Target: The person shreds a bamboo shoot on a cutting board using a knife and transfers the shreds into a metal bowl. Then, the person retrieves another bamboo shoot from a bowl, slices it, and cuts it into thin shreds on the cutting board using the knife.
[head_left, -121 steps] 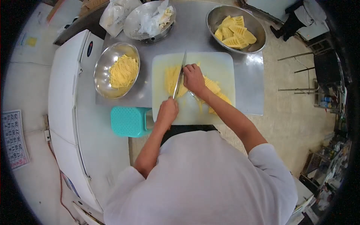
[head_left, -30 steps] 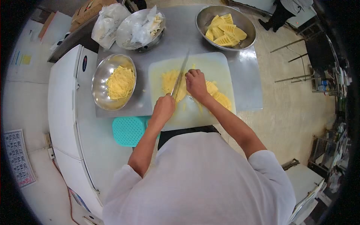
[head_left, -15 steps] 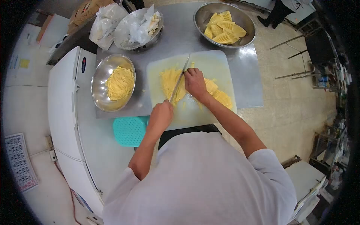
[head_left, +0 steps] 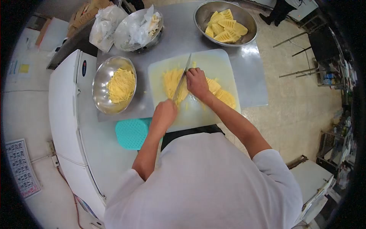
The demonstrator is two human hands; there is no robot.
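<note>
My left hand (head_left: 165, 113) is closed round the handle of a long knife (head_left: 182, 79), whose blade slants up and away across the white cutting board (head_left: 213, 63). My right hand (head_left: 198, 82) has its fingers curled and holds down a piece of yellow bamboo shoot beside the blade; its palm hides most of that piece. Thin strips of bamboo shoot (head_left: 172, 82) lie fanned out left of the knife. More bamboo shoot pieces (head_left: 227, 99) lie on the board under and right of my right wrist.
A steel bowl of yellow shreds (head_left: 98, 91) stands left of the board. Larger bamboo shoot pieces fill part of a bowl (head_left: 200, 21) behind. Another bowl (head_left: 124, 32) holds plastic bags. A turquoise perforated basket (head_left: 131, 134) sits front left, by a white freezer (head_left: 65, 114). A person (head_left: 282, 11) stands far right.
My left hand and the knife handle have moved slightly forward. My right hand stays at the bamboo shoot. The whole view has shifted a little.
</note>
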